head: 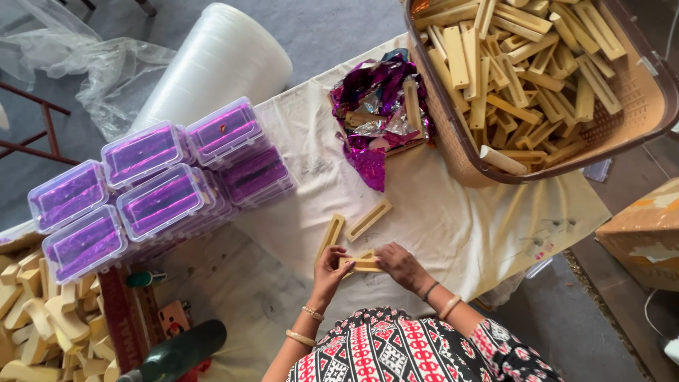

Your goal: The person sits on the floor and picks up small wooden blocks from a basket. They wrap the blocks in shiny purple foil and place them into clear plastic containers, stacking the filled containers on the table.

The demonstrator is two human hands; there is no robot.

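**Both hands on one wooden piece at the worktop's near edge**

I looked down on a worktop [453,233] covered in a cream cloth, and worked through it from the biggest thing down. The woven basket [640,106] sat at the far right corner, heaped with pale wooden pieces, tilted toward me, I judged so that stock could be reached easily. A white roll [219,64] lay beyond the far left edge, out of the way. The clear boxes [152,187], each with purple lining, stood stacked in a tight block on the left, well apart from the hands. A loose heap of wood [42,318] filled the near left corner. The crumpled purple foil [378,106] lay just beside the basket, with a wooden piece resting in it.

Two spare pieces [350,226] lay on the cloth just beyond the hands, close enough to grab.

The piece [364,264] itself was at the near edge, in front of my body, held between both hands just above the cloth. It looked flat, narrow, pale yellow and unfinished, with a recessed channel along it. My left hand [330,272] pinched its left end, fingers closed on it; my right hand [401,265] clasped the other end, fingers curled over the top. Gripping both ends, I judged, kept it level and steady.
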